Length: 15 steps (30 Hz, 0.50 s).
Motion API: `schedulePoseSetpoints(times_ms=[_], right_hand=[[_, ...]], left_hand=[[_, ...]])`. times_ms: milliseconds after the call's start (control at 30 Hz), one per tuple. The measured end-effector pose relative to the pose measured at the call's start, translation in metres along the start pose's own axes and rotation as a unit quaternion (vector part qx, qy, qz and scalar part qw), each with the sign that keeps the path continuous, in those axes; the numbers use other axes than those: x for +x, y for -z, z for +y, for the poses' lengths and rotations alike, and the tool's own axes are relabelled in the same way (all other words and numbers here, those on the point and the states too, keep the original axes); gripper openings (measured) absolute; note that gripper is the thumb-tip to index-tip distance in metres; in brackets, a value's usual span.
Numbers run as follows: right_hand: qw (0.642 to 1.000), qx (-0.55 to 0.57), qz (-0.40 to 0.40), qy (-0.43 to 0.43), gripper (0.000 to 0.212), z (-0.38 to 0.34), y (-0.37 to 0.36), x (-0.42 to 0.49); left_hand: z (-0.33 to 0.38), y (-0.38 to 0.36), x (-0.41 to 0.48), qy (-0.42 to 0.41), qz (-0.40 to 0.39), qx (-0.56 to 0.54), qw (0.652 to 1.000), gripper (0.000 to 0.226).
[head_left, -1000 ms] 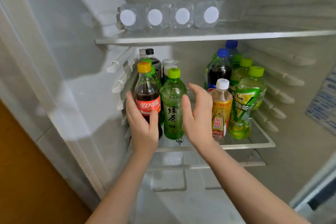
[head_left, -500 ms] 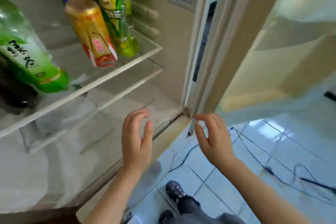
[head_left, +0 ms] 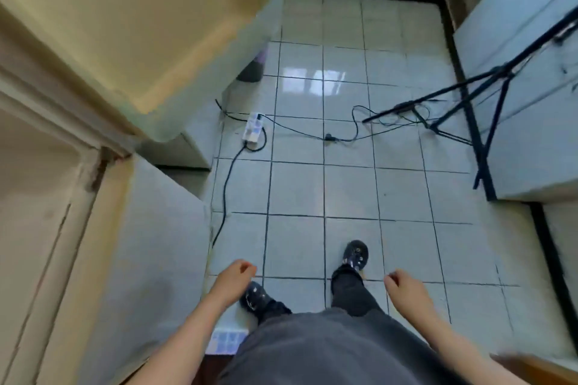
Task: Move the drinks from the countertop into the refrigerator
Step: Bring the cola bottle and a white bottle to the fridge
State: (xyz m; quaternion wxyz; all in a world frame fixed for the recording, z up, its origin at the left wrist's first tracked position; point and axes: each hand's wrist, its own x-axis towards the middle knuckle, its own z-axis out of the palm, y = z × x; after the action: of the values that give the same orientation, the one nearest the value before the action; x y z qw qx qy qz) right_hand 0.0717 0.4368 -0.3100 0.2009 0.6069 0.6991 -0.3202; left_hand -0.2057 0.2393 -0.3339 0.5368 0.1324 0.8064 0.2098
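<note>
No drink and no countertop is in view. I look straight down at the tiled floor (head_left: 344, 184). My left hand (head_left: 233, 283) hangs low at the left with loosely curled fingers and holds nothing. My right hand (head_left: 406, 291) hangs at the right, its fingers also loosely curled and empty. The open refrigerator door (head_left: 150, 25) and the edge of the refrigerator body (head_left: 47, 197) fill the left side, next to my left arm. My two dark shoes stand on the tiles between my hands.
A white power strip (head_left: 253, 130) with black cables lies on the floor ahead. A black tripod stand (head_left: 469, 103) leans at the right beside pale cabinets (head_left: 525, 134). A dark bin (head_left: 251, 67) stands behind the door. Open tiles lie ahead.
My view has swung from the refrigerator shelves down and right to the floor. Both hands let go of the bottles, left the refrigerator and dropped to my sides, empty.
</note>
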Motion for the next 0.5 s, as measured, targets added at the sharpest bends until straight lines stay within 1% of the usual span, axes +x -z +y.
schedulePoseSetpoints(times_ms=[100, 167, 233, 300, 400, 500], right_hand=[[0.998, 0.013, -0.039, -0.054, 0.018, 0.060, 0.003, -0.002], [0.995, 0.021, -0.064, -0.080, 0.021, 0.096, 0.009, 0.003], [0.990, 0.037, -0.093, -0.095, 0.020, 0.128, 0.022, 0.011], [0.986, 0.060, -0.115, -0.103, 0.017, 0.159, 0.041, 0.022], [0.983, 0.081, -0.126, -0.110, 0.018, 0.203, 0.072, 0.043], [0.984, 0.087, -0.109, -0.110, 0.024, 0.244, 0.105, 0.070]], left_hand=[[0.020, -0.036, 0.006, 0.016, -0.015, 0.068, 0.997, 0.017], [0.037, -0.064, 0.013, 0.024, -0.036, 0.140, 0.989, 0.019], [0.058, -0.093, 0.021, 0.025, -0.069, 0.231, 0.970, 0.022], [0.086, -0.125, 0.028, 0.027, -0.097, 0.297, 0.950, 0.025], [0.139, -0.177, 0.040, 0.019, -0.120, 0.336, 0.934, 0.025], [0.205, -0.227, 0.060, -0.024, -0.119, 0.359, 0.925, 0.029]])
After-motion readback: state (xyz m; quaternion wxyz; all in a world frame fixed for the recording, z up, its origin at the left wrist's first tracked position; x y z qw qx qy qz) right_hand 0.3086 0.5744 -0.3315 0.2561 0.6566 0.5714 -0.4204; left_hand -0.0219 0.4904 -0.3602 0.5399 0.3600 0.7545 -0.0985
